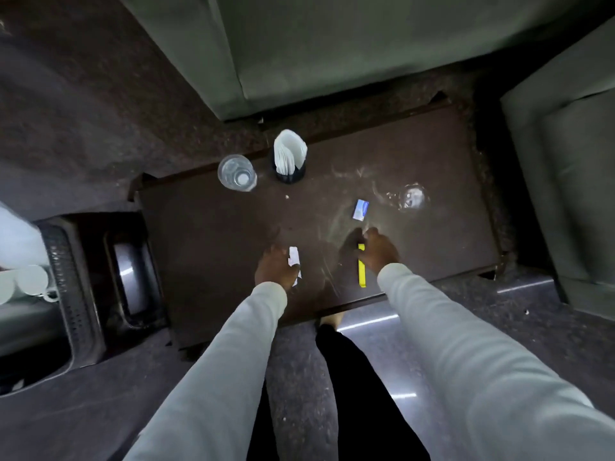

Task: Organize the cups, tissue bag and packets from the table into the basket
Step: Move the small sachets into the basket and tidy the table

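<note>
On the dark brown table [432, 168], my left hand [274, 266] is closed around white packets [294, 258] near the front edge. To the right, my right hand [379, 249] rests on the top end of a long yellow packet [361, 271] lying on the table. A blue and white packet [360, 209] lies just beyond the right hand. A clear plastic cup [237, 173] stands at the far left of the table. Beside it, white tissues [289, 151] stick up from a dark holder [290, 176]. The dark perforated basket [71, 294] sits at the left, with white cups [23, 284] at its edge.
A grey sofa [332, 44] runs behind the table and another grey seat [565, 178] stands at the right. A wet ring mark [412, 197] shows on the table's right part. My dark trouser leg [359, 394] and the carpeted floor are below.
</note>
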